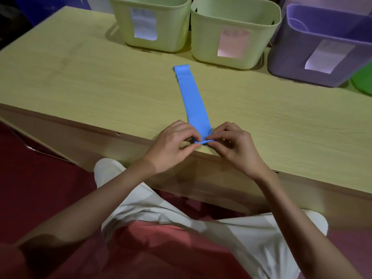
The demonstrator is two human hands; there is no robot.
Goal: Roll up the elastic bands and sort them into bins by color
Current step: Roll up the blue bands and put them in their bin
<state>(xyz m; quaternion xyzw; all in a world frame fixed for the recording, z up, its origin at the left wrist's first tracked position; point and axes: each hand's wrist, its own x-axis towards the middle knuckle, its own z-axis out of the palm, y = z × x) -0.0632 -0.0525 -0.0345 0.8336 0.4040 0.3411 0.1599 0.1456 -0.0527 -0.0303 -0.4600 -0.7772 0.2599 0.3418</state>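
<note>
Rolling has barely begun: left hand (173, 141) and right hand (234, 142) pinch the near end of the blue band (194, 101) at frame centre, one small fold made; upper-frame bins (233, 35) await.

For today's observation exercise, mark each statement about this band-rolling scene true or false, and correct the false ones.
1. The blue elastic band lies stretched out flat on the table. True.
2. Only the left hand touches the band. False: the right hand pinches its near end too.
3. Three bins stand behind the band. True.
4. All bins are purple. False: one purple bin, two pale green bins.
</note>
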